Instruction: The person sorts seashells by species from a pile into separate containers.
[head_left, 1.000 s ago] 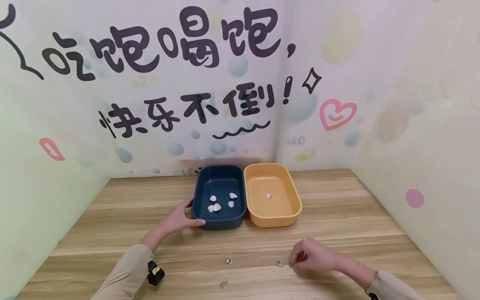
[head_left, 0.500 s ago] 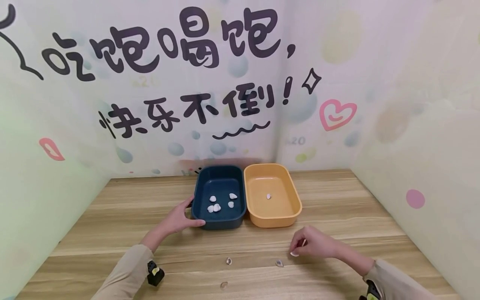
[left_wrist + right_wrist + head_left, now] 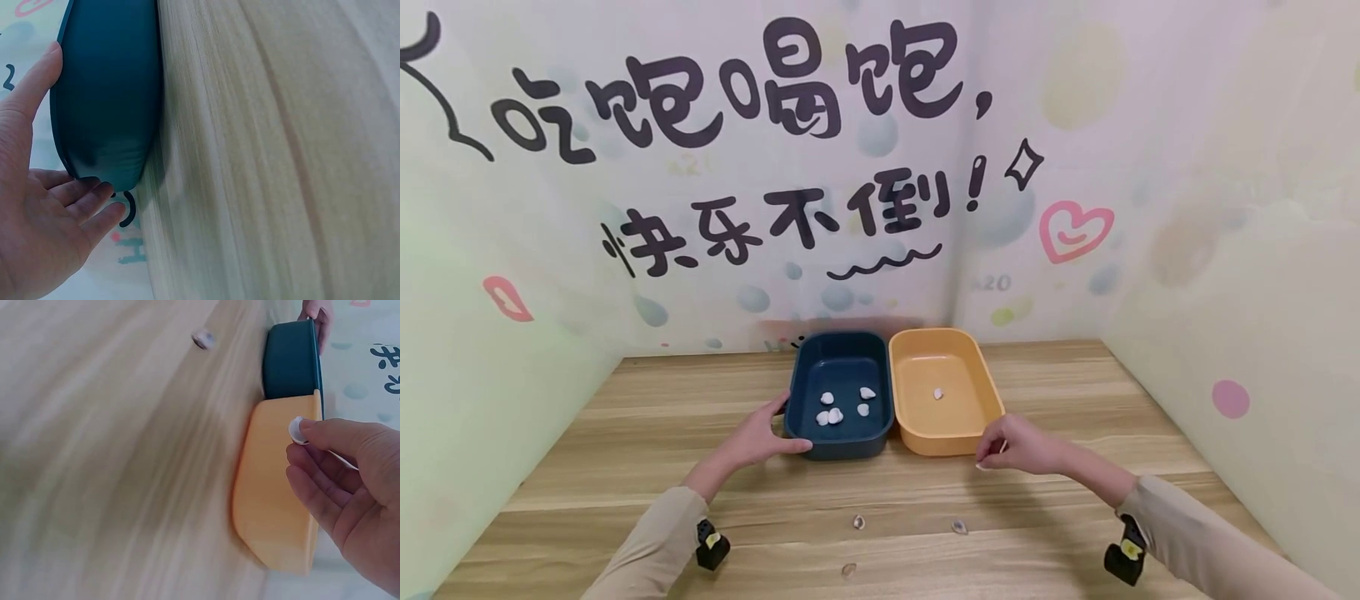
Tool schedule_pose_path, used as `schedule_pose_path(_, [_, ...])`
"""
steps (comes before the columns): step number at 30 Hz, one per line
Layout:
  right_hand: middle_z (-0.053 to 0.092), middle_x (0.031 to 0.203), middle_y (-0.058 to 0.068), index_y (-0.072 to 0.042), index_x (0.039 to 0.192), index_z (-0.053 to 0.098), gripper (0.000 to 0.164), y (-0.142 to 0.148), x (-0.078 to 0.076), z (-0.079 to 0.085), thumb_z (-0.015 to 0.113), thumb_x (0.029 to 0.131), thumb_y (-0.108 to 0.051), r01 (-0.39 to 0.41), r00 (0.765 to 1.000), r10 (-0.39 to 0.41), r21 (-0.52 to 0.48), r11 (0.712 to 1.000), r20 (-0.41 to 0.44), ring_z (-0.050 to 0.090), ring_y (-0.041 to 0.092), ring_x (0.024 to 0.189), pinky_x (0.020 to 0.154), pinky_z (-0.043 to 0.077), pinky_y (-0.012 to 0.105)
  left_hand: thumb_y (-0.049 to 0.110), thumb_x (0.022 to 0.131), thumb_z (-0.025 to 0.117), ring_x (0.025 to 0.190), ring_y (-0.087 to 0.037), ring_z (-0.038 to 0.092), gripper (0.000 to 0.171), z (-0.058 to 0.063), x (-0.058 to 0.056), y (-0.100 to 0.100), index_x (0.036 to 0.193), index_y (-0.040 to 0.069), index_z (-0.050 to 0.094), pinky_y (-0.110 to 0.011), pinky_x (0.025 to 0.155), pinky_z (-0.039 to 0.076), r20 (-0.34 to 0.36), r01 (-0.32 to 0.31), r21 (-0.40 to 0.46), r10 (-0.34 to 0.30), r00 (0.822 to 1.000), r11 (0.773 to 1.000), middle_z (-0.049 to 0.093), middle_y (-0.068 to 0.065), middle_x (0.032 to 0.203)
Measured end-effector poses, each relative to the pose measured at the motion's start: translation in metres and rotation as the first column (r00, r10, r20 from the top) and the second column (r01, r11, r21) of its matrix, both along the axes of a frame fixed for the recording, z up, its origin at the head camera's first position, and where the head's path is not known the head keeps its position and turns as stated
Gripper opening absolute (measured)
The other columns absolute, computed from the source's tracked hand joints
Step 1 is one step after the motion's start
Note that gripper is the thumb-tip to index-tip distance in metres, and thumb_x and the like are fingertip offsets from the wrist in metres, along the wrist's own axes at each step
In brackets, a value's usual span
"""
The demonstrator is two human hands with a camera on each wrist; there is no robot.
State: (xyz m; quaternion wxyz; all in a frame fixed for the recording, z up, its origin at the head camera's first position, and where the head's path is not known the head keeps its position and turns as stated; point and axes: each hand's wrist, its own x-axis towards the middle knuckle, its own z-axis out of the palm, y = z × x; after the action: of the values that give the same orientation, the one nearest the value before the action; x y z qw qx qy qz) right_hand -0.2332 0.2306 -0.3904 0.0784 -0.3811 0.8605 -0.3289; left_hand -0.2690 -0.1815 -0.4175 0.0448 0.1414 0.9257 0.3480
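My right hand (image 3: 1026, 446) pinches a small white shell (image 3: 298, 430) between thumb and fingers, at the near right corner of the yellow bin (image 3: 951, 446). The hand overlaps that corner in the head view. One white shell (image 3: 937, 393) lies in the yellow bin. Beside it stands the dark blue bin (image 3: 850, 451), holding several white shells (image 3: 836, 416). My left hand (image 3: 754, 437) rests against the blue bin's near left corner, thumb along the front rim and relaxed, spread fingers at the left wall. Three small shells lie on the table: one at left (image 3: 859, 522), one at right (image 3: 959, 527), one nearest (image 3: 848, 570).
The wooden table (image 3: 700, 379) meets a printed back wall (image 3: 880, 283) and has pale walls on both sides. Both bins stand side by side near the back wall. A small black camera (image 3: 712, 546) is worn on the left wrist, another black camera (image 3: 1125, 554) on the right.
My right hand has lifted the shell off the table and moved it away from me, up to the yellow bin's near corner. The left hand stays at the blue bin.
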Motion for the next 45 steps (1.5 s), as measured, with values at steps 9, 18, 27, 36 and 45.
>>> schedule_pose_path(9, [0.066, 0.071, 0.0, -0.004, 0.075, 0.07, 0.004, -0.002, -0.021, 0.017, 0.069, 0.077, -0.001, 0.057, 0.997, -0.057, 0.0, 0.998, -0.059, 0.057, 0.001, 0.063, 0.056, 0.049, 0.02, 0.048, 0.069, 0.074, 0.122, -0.039, 0.039, 0.102, 0.002, 0.002, 0.001, 0.141, -0.005, 0.024, -0.052, 0.097, 0.034, 0.013, -0.007, 0.0, 0.007, 1.0, 1.0, 0.039, -0.027, 0.135])
schedule_pose_path(18, [0.067, 0.073, 0.003, 0.0, 0.078, 0.069, 0.004, -0.003, -0.049, 0.021, 0.069, 0.077, -0.005, 0.155, 0.983, -0.155, -0.012, 0.988, -0.1, 0.057, 0.005, 0.064, 0.057, 0.048, 0.02, 0.047, 0.068, 0.075, 0.123, -0.038, 0.039, 0.102, 0.002, 0.002, 0.0, 0.14, -0.005, 0.024, -0.052, 0.097, 0.034, 0.017, -0.005, 0.008, 0.005, 1.0, 1.0, 0.039, -0.028, 0.135])
schedule_pose_path(27, [0.067, 0.078, 0.011, 0.005, 0.084, 0.068, 0.007, -0.009, -0.071, 0.01, 0.066, 0.079, 0.0, 0.336, 0.934, -0.345, -0.094, 0.937, -0.095, 0.06, 0.014, 0.066, 0.057, 0.049, 0.023, 0.047, 0.069, 0.075, 0.123, -0.038, 0.038, 0.102, 0.002, 0.002, 0.0, 0.141, -0.004, 0.023, -0.051, 0.097, 0.034, 0.014, -0.009, 0.014, 0.009, 1.0, 1.0, 0.038, -0.027, 0.135])
schedule_pose_path(36, [0.059, 0.101, 0.032, 0.017, 0.103, 0.058, 0.023, -0.004, -0.077, -0.004, 0.059, 0.081, 0.008, 0.416, 0.902, -0.429, -0.167, 0.894, -0.052, 0.062, 0.038, 0.088, 0.072, 0.053, 0.037, 0.046, 0.069, 0.074, 0.123, -0.037, 0.039, 0.101, 0.0, 0.002, 0.003, 0.141, -0.004, 0.023, -0.05, 0.098, 0.034, 0.004, -0.005, 0.006, 0.005, 1.0, 1.0, 0.039, -0.026, 0.135])
schedule_pose_path(45, [0.058, 0.1, 0.033, 0.017, 0.103, 0.056, 0.026, -0.001, -0.072, -0.004, 0.062, 0.079, 0.007, 0.339, 0.932, -0.357, -0.199, 0.919, -0.057, 0.061, 0.04, 0.089, 0.073, 0.053, 0.036, 0.045, 0.07, 0.074, 0.124, -0.038, 0.038, 0.101, 0.001, 0.002, 0.002, 0.141, -0.005, 0.023, -0.051, 0.098, 0.033, 0.005, 0.002, 0.012, -0.002, 1.0, 1.0, 0.038, -0.027, 0.135])
